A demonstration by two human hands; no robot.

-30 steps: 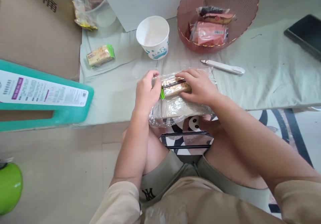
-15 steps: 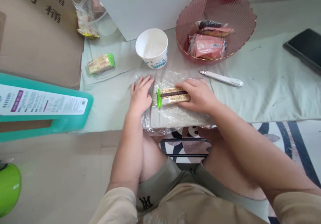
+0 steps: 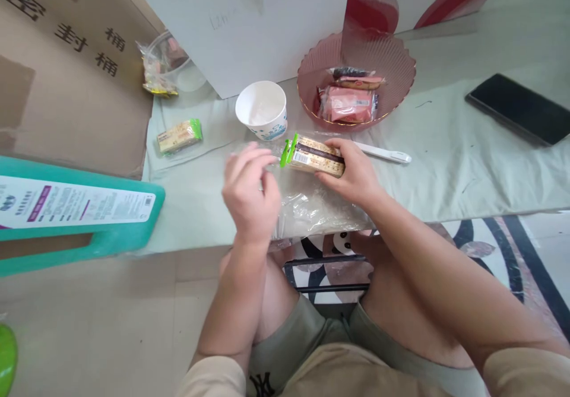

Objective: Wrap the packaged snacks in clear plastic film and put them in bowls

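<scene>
Shifted away from us, our biscuit packet [image 3: 317,155] is gripped by the right hand [image 3: 358,174], which seemingly steadies it alone.
Plastic film [image 3: 307,213] lies nearest; our blurred left hand [image 3: 250,198] curls beside the packet's green end, its hold unclear; beyond stand paper cup [image 3: 269,130] and bowl [image 3: 398,82].

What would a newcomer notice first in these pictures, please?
Perhaps the translucent pink ribbed bowl holding shiny wrapped packets, towards the back of the pale cloth. Next, the green-ended beige rectangular packet in the right hand, near the centre, and the big turquoise plastic container at the far left.
</scene>
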